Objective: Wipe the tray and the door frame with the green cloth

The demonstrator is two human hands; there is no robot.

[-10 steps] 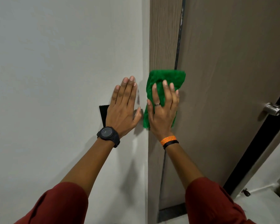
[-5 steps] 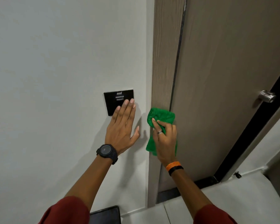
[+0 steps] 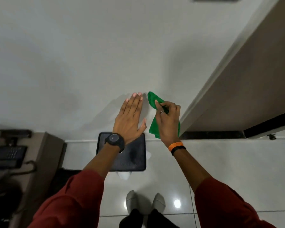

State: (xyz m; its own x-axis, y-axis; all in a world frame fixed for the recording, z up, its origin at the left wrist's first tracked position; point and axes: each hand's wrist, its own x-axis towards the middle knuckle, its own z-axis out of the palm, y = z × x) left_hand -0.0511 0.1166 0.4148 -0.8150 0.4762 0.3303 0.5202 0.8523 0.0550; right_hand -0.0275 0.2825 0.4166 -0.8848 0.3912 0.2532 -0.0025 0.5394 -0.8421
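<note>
White wall (image 3: pixel 72 55) fills most of the view, and the shiny tile floor (image 3: pixel 220 170) runs along the bottom. On the right stands the brown door frame (image 3: pixel 207 102), going down to the floor. A black tray (image 3: pixel 135 158) lies flat on the floor right against the wall, under the left arm. The left hand (image 3: pixel 128 119) rests flat on the wall with its fingers straight and pressed side by side. The right hand (image 3: pixel 169 120) bunches the green cloth (image 3: pixel 152 129), fingers curled and pinching it, just beside the bottom of the door frame and above the tray. Half a second ago the cloth was higher up on the frame, and a black wall plate sat by the left hand; now both hands are low and the whole tray shows. The cloth looks loosely held, so it could slip and drop on the floor. A foot could also bump the tray, because the shoes (image 3: pixel 145 201) are near it
</note>
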